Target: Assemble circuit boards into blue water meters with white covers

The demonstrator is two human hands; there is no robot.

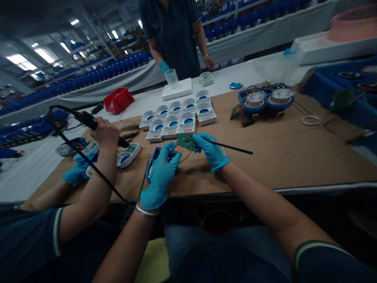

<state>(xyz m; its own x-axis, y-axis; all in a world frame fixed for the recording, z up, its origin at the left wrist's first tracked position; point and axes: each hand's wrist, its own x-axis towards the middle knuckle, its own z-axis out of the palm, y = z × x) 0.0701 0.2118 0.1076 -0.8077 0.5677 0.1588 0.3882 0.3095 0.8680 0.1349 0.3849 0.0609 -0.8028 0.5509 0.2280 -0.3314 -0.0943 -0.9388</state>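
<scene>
The green board [186,142] was up off the counter [256,72], between the person's two gloved hands. The right hand [212,152] had its fingers pinched on the board's right edge, maybe to keep off the small parts on its face. A thin black stick [232,147] poked out of that same hand, perhaps tucked there so the fingers could hold both. The left hand [160,175] had bent fingers by the board's other end, close to some thin wires [185,158]. I cannot tell if they gripped a wire. The wires hung from the board toward a blue case [150,162], which may be why the board was held so near it.

The left hand hid much of that case. White cups [172,122] stood in tight rows just past the board, likely to save room. On the left, a co-worker's bare hand [106,131] held a black tool [88,120], and its cord [88,165] looped close to the person's left arm, so there was little room on that side. To the right, brown cardboard [265,157] lay under two blue meters [265,98] and a white ring [310,120], well apart from the hands.
</scene>
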